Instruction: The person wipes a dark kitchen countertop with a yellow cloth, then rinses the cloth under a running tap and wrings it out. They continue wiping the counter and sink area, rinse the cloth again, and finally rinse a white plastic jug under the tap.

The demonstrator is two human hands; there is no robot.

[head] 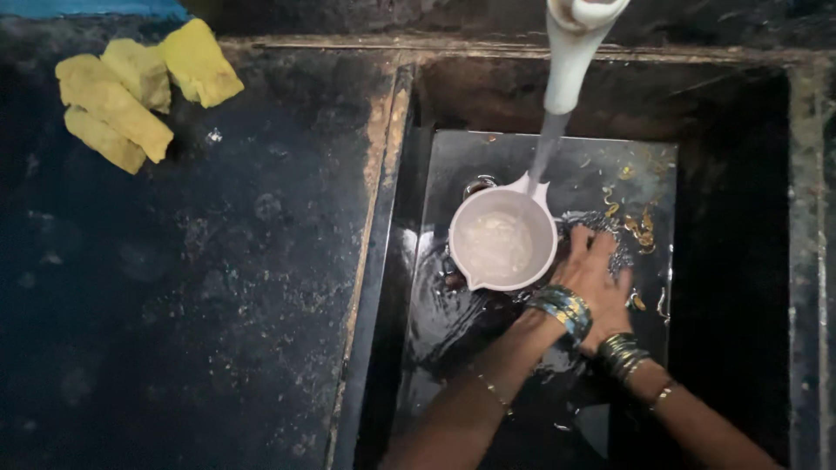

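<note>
A white pot (502, 244) with a pouring lip stands on the wet floor of a dark stone sink (453, 165). Water runs from a white tap (570, 52) onto the pot's far rim, and the pot holds cloudy water. My left hand (566, 283), with blue and gold bangles at the wrist, rests against the pot's right side. My right hand (605, 277), with dark bangles, lies over it with fingers pointing away from me. A dark glittering wad (620, 248) sits under the fingertips. Whether either hand grips it is hidden.
Food scraps (640, 226) lie on the sink floor at the far right. A dark, speckled stone counter (192, 287) stretches to the left. Several yellow sponge pieces (131, 91) lie at its far left corner. The sink walls rise steeply at the back and right.
</note>
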